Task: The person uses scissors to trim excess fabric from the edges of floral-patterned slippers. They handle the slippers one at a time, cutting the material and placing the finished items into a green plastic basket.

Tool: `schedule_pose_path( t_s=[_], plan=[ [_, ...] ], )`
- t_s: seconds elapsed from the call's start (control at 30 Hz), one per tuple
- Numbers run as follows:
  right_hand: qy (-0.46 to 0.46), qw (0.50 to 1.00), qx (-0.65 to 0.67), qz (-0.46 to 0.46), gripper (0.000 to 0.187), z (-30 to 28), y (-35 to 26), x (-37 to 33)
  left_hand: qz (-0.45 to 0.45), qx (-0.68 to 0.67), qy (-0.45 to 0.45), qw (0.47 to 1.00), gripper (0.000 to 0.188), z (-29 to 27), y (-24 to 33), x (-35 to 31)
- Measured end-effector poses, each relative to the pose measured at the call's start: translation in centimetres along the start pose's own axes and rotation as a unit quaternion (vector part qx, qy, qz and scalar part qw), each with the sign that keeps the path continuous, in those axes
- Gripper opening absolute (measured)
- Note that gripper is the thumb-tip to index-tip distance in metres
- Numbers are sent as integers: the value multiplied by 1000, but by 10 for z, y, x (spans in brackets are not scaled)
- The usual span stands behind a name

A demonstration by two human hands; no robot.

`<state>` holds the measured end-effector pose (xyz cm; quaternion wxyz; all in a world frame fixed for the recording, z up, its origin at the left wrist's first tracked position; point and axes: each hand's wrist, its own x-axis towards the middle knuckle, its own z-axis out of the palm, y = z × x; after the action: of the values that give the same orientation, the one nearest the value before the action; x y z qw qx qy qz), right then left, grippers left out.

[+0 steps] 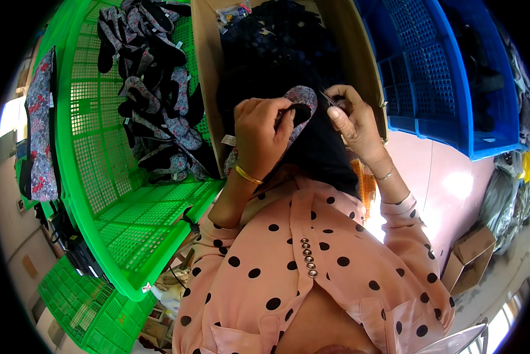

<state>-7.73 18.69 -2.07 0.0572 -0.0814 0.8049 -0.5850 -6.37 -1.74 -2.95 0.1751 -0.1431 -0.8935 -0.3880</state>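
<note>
One floral piece (304, 94), cardboard box (206, 59) between green basket (100, 106) and blue crate (415, 65)

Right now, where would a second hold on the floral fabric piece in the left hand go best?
On the floral fabric piece, probably the rounded far end, pinched from the person's right. That curved edge stands out bare beyond the left hand, which covers the nearer part. The right hand is on that side, but pinches a thin tool.

Blue crate (415, 71) right; open carton (476, 243) lower right
</note>
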Motion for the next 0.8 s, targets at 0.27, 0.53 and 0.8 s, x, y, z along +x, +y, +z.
schedule_pose_path(
  t_s=[0.27, 0.53, 0.8],
  plan=[
    [-139, 987, -77, -25, 23, -9, 2, 2, -265, -385, -172, 867, 13, -6, -4, -8],
    [-177, 978, -7, 114, 18, -15, 13, -4, -46, -114, -115, 986, 15, -12, 13, -28],
    [-109, 978, -175, -31, 38, -13, 3, -11, -326, -366, -201, 848, 23, -9, 12, -40]
  ],
)
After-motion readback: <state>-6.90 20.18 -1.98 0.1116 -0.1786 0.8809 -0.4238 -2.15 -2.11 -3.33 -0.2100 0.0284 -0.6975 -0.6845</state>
